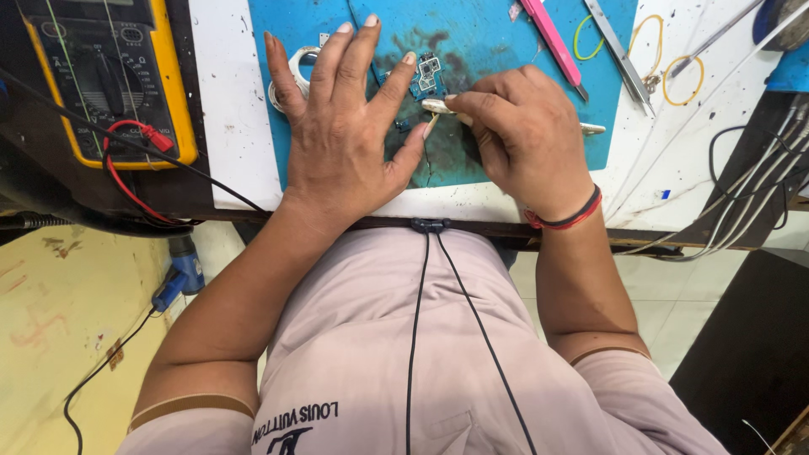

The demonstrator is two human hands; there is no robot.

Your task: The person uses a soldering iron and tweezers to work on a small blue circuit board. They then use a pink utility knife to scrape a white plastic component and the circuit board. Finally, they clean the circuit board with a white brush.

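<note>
A small blue circuit board (426, 76) lies on a blue work mat (472, 50) on a white bench. My left hand (341, 126) rests flat on the mat with fingers spread, its fingertips beside the board. My right hand (522, 135) pinches a pair of metal tweezers (438, 107) whose tip points at the mat just below the board. A red and black band circles my right wrist.
A yellow multimeter (109, 76) with red and black leads sits at the left. Pink tweezers (552, 38), steel tweezers (619, 55) and yellow rubber bands (683, 80) lie at the back right. A metal ring (297, 67) is under my left fingers. Cables hang at the right edge.
</note>
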